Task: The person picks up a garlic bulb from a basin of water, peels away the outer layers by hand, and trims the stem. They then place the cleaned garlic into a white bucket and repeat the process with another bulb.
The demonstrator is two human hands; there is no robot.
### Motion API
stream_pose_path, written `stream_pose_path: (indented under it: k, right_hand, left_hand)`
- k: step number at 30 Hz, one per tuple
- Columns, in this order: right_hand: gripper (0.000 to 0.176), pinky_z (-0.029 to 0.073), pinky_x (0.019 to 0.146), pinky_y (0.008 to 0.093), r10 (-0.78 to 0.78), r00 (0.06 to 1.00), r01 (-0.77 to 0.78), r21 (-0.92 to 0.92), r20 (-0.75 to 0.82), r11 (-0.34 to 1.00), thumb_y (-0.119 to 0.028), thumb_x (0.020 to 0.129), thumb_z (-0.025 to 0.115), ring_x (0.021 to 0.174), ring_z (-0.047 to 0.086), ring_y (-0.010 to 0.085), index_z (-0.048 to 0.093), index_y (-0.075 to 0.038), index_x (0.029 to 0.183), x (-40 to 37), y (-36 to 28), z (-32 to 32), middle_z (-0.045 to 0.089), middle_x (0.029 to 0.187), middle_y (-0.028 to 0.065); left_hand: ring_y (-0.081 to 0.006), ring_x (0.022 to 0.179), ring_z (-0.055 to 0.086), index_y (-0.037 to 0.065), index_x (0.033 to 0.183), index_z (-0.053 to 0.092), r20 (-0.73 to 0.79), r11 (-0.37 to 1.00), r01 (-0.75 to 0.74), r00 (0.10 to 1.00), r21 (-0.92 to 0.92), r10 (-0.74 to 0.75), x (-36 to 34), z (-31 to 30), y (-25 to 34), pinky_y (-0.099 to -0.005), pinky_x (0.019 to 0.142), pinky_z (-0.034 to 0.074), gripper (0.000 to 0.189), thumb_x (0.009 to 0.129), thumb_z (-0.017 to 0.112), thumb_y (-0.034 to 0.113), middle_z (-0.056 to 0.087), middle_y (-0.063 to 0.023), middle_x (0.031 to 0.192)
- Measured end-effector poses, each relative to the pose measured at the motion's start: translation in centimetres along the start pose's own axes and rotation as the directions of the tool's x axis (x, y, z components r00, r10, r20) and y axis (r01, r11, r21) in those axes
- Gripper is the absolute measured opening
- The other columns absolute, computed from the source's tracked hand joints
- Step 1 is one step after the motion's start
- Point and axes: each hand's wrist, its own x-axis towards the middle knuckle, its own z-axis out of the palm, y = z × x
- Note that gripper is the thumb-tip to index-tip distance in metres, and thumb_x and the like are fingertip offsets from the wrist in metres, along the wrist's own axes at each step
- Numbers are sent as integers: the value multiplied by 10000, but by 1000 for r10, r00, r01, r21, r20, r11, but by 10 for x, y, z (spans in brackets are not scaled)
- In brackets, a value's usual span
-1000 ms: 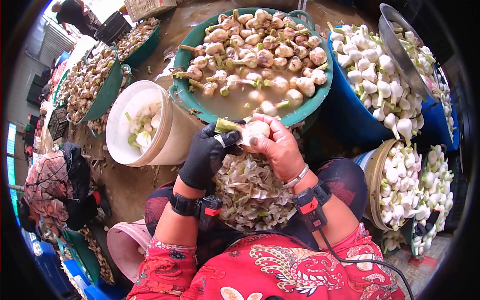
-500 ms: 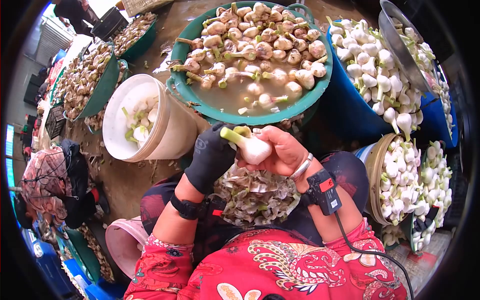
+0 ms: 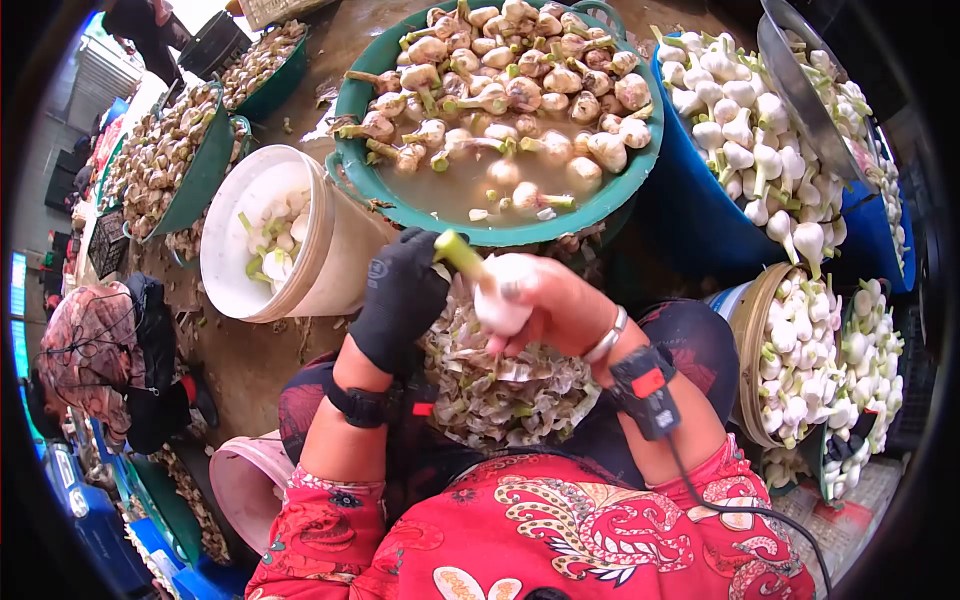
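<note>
Peelings, pale and papery, heaped nearest the body. Just above them, bare right hand closed around white peeled garlic bulb with green stalk; black-gloved left hand curls its fingers onto the stalk end. Beyond: round green plastic basin of unpeeled bulbs in murky water.

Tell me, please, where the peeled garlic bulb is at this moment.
Head view, centre: the garlic bulb sits in the right hand, beside the gloved left hand, just below the green basin.
</note>
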Motion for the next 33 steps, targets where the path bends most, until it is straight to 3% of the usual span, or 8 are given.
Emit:
stream_pose_path:
  k: [4,7,15,18,21,26,29,33]
  right_hand:
    - [593,581,625,310,33,986,-79,283,162,956,-351,814,625,785,683,262,426,5,1244,-8,-2,4,629,950,152]
    - [635,571,666,329,-34,984,-17,282,175,959,-313,794,649,868,672,299,367,-3,1271,-8,-9,7,618,1011,188]
    - [586,482,782,257,-589,769,318,-651,-248,689,-121,746,692,922,540,120,403,-30,1248,16,13,2,527,1051,69]
    - [420,497,846,311,-394,859,477,233,-328,847,-41,814,629,928,594,175,444,-41,1191,24,9,5,562,1076,84]
    - [273,505,863,335,-472,787,605,348,-398,716,11,852,570,934,613,216,481,-41,1105,38,5,0,588,1042,107]
    - [143,492,630,278,-462,874,483,177,-148,857,26,874,540,695,583,156,521,-29,1005,11,-11,15,619,869,88]
    - [138,483,685,261,-105,991,136,-652,86,746,-28,822,617,744,577,103,609,-37,959,5,23,8,630,813,12]
    - [183,490,666,257,-405,874,128,-679,-267,723,-48,748,660,688,567,88,636,-62,929,15,25,1,595,706,18]
  left_hand:
    - [-211,810,643,38,1056,649,7,936,157,987,-316,-163,-5,13,-9,-325,729,519,296,776,577,-23,666,-83,894]
    - [-124,792,603,16,1208,576,113,471,378,859,-797,-499,-1,4,7,-289,706,524,363,846,577,37,636,-35,940]
    - [-123,899,596,5,1246,547,201,486,340,927,-805,-316,-5,7,30,-272,761,507,470,794,666,51,625,-69,1075]
    - [-142,883,607,-7,1210,563,213,483,392,898,-783,-384,-5,1,31,-287,793,496,412,821,653,93,632,-81,1089]
    - [-158,838,613,-17,1194,563,239,466,427,880,-775,-410,-9,-2,19,-301,789,497,376,863,612,154,631,-94,1083]
    - [-126,799,602,2,1173,574,104,313,298,853,-902,-511,0,-11,-9,-246,709,487,340,945,494,242,641,-57,962]
    - [-161,912,619,15,1178,572,199,114,265,892,-957,-407,-4,-24,-34,-284,802,505,327,952,511,244,631,-77,1052]
    - [-168,847,619,17,1152,607,148,98,216,874,-971,-463,-4,-6,-9,-298,734,496,303,919,540,201,646,-95,1060]
